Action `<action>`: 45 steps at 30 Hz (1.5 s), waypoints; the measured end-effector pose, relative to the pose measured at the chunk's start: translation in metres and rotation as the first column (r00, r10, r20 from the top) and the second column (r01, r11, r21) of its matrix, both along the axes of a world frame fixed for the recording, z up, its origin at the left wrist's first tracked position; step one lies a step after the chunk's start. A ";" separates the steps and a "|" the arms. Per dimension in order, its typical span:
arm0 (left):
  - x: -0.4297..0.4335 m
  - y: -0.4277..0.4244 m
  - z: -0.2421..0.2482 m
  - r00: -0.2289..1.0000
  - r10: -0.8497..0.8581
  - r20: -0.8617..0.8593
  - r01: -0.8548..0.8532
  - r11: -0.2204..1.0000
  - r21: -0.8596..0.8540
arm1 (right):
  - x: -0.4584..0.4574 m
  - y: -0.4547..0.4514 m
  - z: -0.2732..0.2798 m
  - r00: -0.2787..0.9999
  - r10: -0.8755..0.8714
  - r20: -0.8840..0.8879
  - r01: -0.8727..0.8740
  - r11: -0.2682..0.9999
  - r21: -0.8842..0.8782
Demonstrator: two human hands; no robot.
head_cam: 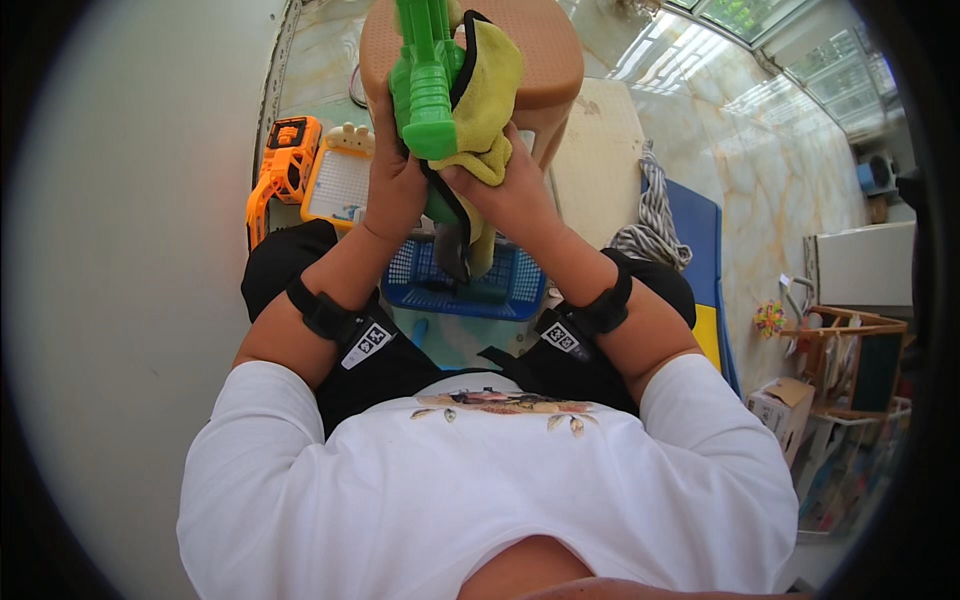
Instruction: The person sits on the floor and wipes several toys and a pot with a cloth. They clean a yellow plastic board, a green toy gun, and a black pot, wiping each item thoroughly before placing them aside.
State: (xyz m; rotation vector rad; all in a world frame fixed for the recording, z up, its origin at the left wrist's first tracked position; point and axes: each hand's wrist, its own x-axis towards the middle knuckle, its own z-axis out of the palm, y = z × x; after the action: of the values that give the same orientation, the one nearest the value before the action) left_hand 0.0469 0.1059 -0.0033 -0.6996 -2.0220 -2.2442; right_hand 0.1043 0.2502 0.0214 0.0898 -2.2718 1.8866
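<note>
A green plastic toy is held up in front of me, its upper end cut off by the picture's top edge. My left hand grips it from the left side, with the fingers mostly hidden behind it. Against its right side lies a yellow cloth with black edging, bunched in my right hand. A loose end of the cloth hangs down over a blue plastic basket. Behind the toy stands a tan plastic stool.
At left, an orange toy excavator stands beside a yellow-framed drawing board near the wall. To the right lie a striped cloth and a blue and yellow folded mat. Farther right are a cardboard box and a wooden easel.
</note>
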 end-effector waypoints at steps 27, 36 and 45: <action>0.001 -0.003 0.014 0.962 -0.196 0.190 0.147 0.958 0.247 | -0.003 0.022 0.004 0.997 0.072 0.011 -0.071 0.994 -0.086; 0.005 -0.005 0.015 0.987 -0.143 0.072 0.130 0.977 0.169 | -0.004 0.019 0.000 0.996 0.080 0.034 -0.073 0.983 -0.171; -0.004 -0.008 0.003 0.928 -0.309 0.207 0.226 0.911 0.346 | -0.003 0.015 -0.001 0.986 -0.130 0.105 0.142 0.982 -0.121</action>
State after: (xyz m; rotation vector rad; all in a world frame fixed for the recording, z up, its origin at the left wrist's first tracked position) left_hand 0.0425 0.0982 -0.0007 -0.7249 -1.6706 -2.8699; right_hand 0.1014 0.2648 0.0209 -0.1737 -2.1481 1.9978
